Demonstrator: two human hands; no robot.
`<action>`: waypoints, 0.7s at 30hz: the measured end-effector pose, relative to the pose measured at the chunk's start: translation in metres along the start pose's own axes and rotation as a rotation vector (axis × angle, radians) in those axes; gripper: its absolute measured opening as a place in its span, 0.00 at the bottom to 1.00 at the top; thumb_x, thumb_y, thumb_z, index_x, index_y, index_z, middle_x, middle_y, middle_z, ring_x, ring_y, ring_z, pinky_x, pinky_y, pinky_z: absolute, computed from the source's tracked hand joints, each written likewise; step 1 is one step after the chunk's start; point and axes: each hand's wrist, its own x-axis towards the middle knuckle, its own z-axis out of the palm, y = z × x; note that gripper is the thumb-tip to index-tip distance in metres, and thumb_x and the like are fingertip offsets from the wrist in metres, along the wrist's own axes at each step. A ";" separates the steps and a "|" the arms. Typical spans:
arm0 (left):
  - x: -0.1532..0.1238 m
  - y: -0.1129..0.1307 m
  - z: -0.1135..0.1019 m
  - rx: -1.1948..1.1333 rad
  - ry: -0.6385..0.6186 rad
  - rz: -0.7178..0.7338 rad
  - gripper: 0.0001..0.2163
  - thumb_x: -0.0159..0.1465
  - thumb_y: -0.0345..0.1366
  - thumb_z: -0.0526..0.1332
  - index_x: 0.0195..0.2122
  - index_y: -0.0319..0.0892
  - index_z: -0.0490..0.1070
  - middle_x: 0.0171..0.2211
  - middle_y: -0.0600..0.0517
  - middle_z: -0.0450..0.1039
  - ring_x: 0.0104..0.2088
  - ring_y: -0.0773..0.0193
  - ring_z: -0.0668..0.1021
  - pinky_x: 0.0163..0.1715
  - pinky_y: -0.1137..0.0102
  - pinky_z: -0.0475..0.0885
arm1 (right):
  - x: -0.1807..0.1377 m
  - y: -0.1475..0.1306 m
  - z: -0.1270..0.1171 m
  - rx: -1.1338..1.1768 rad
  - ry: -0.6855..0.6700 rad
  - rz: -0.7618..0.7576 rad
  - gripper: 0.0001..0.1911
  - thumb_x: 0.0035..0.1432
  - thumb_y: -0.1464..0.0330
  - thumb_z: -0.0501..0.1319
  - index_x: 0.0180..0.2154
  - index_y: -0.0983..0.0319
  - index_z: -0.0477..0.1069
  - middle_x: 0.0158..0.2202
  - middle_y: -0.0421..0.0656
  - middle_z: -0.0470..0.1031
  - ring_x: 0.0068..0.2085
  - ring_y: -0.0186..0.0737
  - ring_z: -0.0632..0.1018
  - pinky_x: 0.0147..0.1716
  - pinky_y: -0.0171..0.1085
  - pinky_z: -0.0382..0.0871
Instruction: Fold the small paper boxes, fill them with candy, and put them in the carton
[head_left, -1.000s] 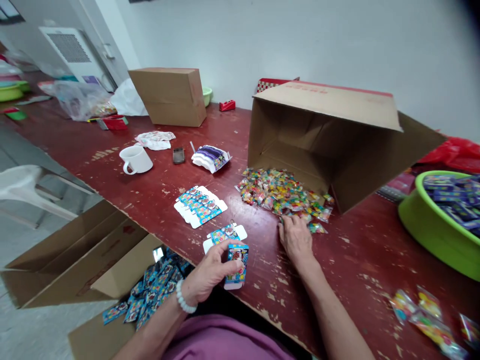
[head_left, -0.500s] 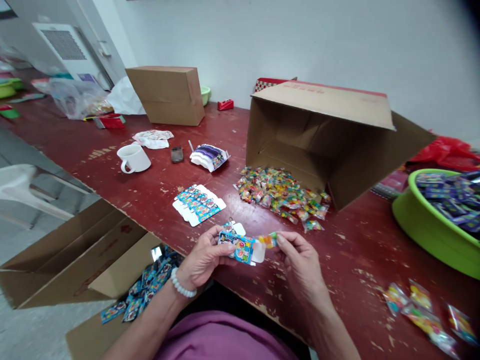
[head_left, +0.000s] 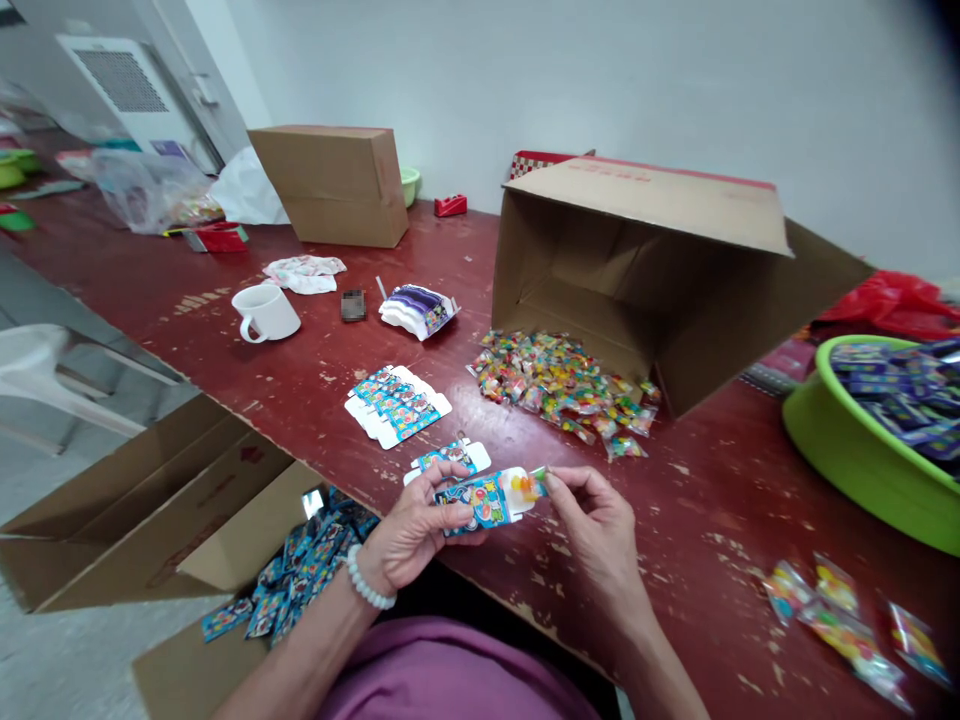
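I see my left hand (head_left: 409, 525) curled around a small blue printed carton (head_left: 480, 500), fingers closed on it, holding it level just above the near edge of the red table (head_left: 225, 300). My right hand (head_left: 600, 525) pinches a colourful candy packet (head_left: 529, 485) between thumb and fingertips, right at the carton's open end; I cannot tell how far in it sits. Just behind lies 1 flat carton blank (head_left: 450, 457), with a fanned stack of blanks (head_left: 397, 407) further left. A pile of candy packets (head_left: 559, 385) spills from the tipped cardboard box (head_left: 660, 270). A green basin (head_left: 862, 450) sits at right.
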 end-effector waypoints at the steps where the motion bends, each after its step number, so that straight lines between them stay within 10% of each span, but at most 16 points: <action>1: 0.000 0.000 0.000 0.001 0.000 0.007 0.23 0.51 0.25 0.72 0.44 0.44 0.65 0.42 0.50 0.74 0.38 0.58 0.80 0.36 0.60 0.79 | -0.001 -0.001 0.001 -0.015 -0.009 -0.009 0.13 0.53 0.58 0.68 0.32 0.61 0.77 0.31 0.42 0.78 0.32 0.39 0.76 0.34 0.36 0.70; 21: 0.002 -0.010 0.004 0.218 -0.063 0.073 0.24 0.49 0.30 0.73 0.48 0.42 0.73 0.44 0.49 0.75 0.41 0.60 0.77 0.41 0.70 0.73 | -0.009 -0.002 0.002 -0.189 -0.245 -0.052 0.11 0.60 0.60 0.63 0.36 0.61 0.78 0.33 0.43 0.79 0.33 0.41 0.77 0.34 0.37 0.70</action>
